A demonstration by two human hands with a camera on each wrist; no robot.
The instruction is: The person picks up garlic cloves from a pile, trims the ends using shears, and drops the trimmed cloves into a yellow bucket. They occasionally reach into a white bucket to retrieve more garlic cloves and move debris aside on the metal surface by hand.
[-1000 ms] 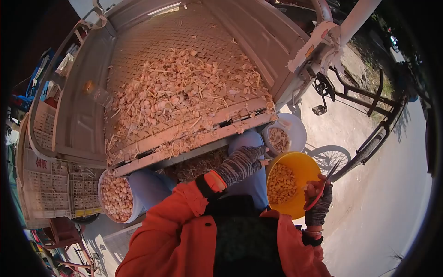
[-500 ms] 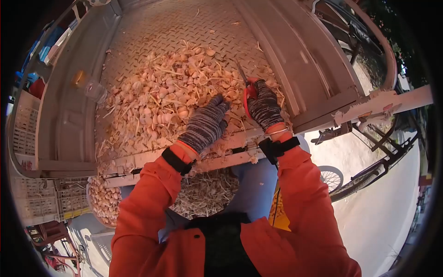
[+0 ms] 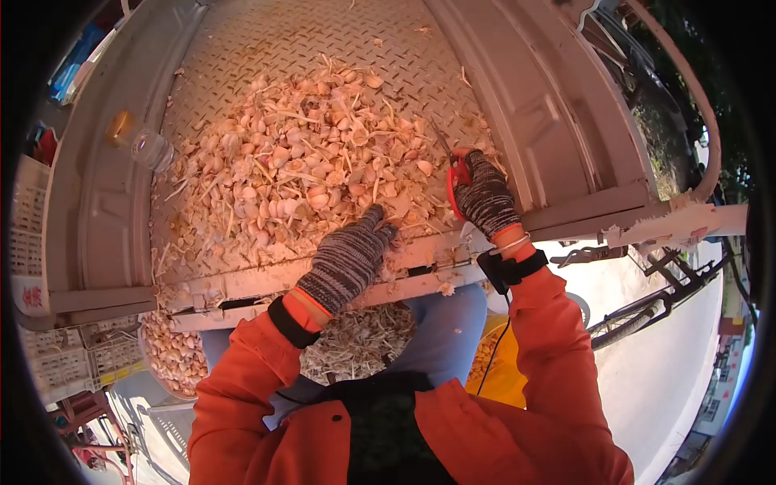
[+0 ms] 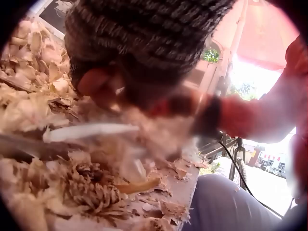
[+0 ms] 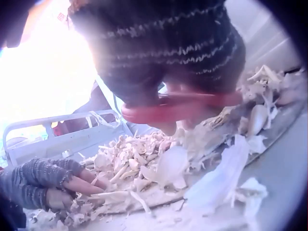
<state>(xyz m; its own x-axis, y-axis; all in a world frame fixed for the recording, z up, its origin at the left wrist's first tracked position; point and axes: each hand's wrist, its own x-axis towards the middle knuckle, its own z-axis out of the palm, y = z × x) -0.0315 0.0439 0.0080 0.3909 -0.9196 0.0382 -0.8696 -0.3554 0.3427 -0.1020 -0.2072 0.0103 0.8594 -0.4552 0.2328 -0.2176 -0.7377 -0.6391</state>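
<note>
A heap of garlic cloves point(image 3: 283, 153) mixed with dry stalks and papery skins covers the front of a metal cart bed point(image 3: 283, 32). My left hand point(image 3: 346, 257), in a striped fingerless glove, reaches in at the near edge of the heap. Its bare fingertips point(image 5: 83, 185) touch the skins and stalks in the right wrist view, with the fingers only loosely bent. In the head view, my right hand point(image 3: 487, 198) grips red-handled scissors point(image 3: 453, 184) at the heap's right side, blades pointing away from me. The right wrist view shows the red handle point(image 5: 139, 114) beneath the glove.
A clear jar point(image 3: 152, 150) lies by the bed's left wall. Below the bed's edge are a container of garlic point(image 3: 174, 352) on the left, dry stalks point(image 3: 364, 331) between the knees and a yellow bucket point(image 3: 509, 368) on the right. A bicycle point(image 3: 638, 319) stands farther right.
My right hand has come up with the scissors from the yellow bucket to the heap, then slightly right. My left hand has moved from near the knee onto the heap's near edge.
</note>
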